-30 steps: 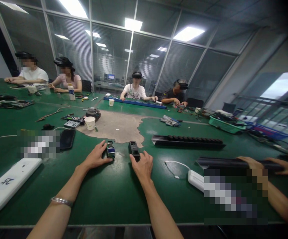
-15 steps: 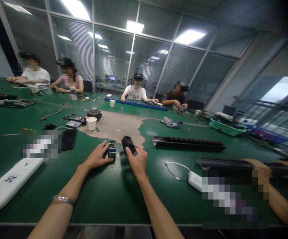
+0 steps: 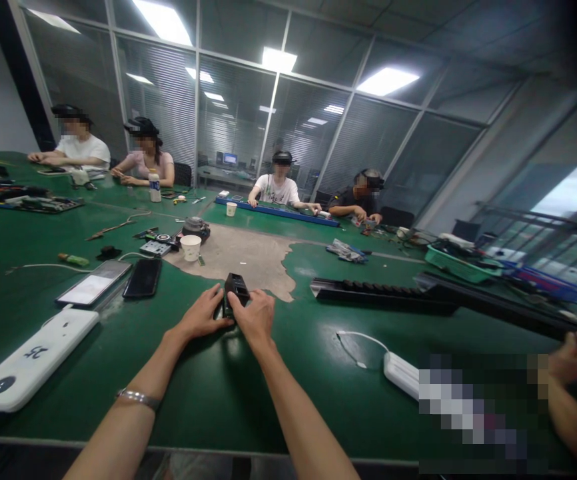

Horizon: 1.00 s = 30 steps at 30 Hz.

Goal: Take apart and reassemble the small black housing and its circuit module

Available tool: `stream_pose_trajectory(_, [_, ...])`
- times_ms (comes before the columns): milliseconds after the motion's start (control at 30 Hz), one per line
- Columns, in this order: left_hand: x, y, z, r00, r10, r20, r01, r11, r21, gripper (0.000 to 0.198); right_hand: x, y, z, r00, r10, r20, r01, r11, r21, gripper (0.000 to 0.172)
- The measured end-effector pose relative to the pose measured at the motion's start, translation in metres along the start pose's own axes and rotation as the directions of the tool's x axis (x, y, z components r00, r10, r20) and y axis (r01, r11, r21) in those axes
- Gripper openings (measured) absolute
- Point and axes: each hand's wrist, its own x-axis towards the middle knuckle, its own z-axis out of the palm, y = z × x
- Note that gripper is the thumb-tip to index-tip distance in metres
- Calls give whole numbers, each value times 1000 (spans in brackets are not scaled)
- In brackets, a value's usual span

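Just ahead of me, a small black box-shaped housing [image 3: 237, 285] is pinched in my right hand [image 3: 255, 319], thumb on its near side. It sits right over the spot where a small circuit board stood, and the board is now almost wholly hidden. My left hand [image 3: 201, 313] is curved round the left side of that spot, its fingers and thumb closed on the board's edges low on the table. Whether the housing is seated on the board, I cannot tell.
Left are a power bank [image 3: 38, 360], a lit phone [image 3: 93, 285] and a dark phone [image 3: 142, 277]. A paper cup [image 3: 191, 248] stands farther back. Long black trays [image 3: 383, 295] lie right, with a white charger [image 3: 399, 377]. A co-worker's hand [image 3: 576, 360] is at far right; several people sit opposite.
My right hand has brought the black housing left and over the circuit board. My left hand has stayed by the board. At right, a co-worker's black tray has shifted back beside the other one.
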Motion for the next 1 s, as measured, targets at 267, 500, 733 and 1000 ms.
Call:
stream_pose_trajectory(267, [2, -6, 5, 999, -1, -40, -1, 999, -48, 109, -10, -13, -3, 1000, -18, 19, 19, 995, -98, 42])
stream_pose_trajectory(500, [1, -8, 9, 995, 31, -93, -41, 994, -102, 122, -18, -9, 5, 998, -41, 48, 48, 988, -146, 43])
stream_pose_trajectory(733, [2, -9, 7, 999, 39, -36, -42, 997, -65, 113, -22, -3, 8, 995, -56, 79, 70, 977, -199, 46])
stream_pose_trajectory(1000, [2, -6, 5, 999, 27, -16, -28, 998, -60, 106, -18, -7, 10, 996, -74, 44, 81, 983, -167, 48])
